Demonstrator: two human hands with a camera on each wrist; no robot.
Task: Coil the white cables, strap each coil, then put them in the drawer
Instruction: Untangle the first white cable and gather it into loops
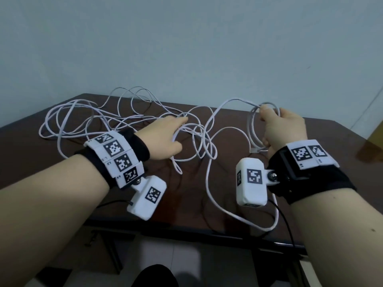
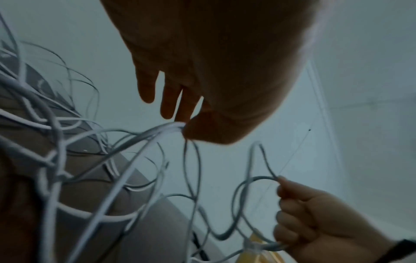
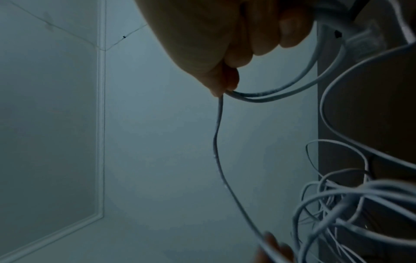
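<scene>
We grip the started coil (image 1: 256, 129) in our right hand (image 1: 284, 129) to keep its loops together, while our left hand (image 1: 165, 131), left of it, pinches slack from the white cables (image 1: 87, 117) tangled on the tabletop (image 1: 310, 141).

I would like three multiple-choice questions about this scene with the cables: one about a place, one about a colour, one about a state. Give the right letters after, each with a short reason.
1. Where does the loose tangle of cable lie?
A. on the dark table
B. in a drawer
C. on the floor

2. What colour is the cable?
A. black
B. white
C. yellow

3. What is the right hand doing?
A. resting flat on the table
B. hanging free
C. gripping a small coil of cable

Answers:
1 A, the strands spread over the brown top by the left hand.
2 B, every strand is white.
3 C, its curled fingers close round a few loops held above the table.
</scene>
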